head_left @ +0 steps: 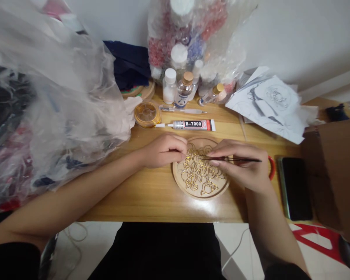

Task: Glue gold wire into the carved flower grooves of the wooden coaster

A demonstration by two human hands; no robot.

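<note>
A round wooden disc (179,182) with a raised rim lies on the table, bearing a flower pattern of bent gold wire (189,177). My right hand (242,161) is closed around dark, slim tweezers (247,159), their tips low over the upper middle of the pattern. Whether the tips grip a piece of wire is too small to tell. At the disc's upper left edge, my left hand (165,149) is closed with thumb and fingertips together. What it pinches, if anything, cannot be made out.
Behind the disc lie a B-7000 glue tube (194,125), a pen-like tool (183,110) and a spool of gold wire (147,113). Small bottles (183,91) stand further back. Plastic bags (76,97) crowd the left. Paper sketches (268,101), a phone (296,188) and a cardboard box (335,171) are right.
</note>
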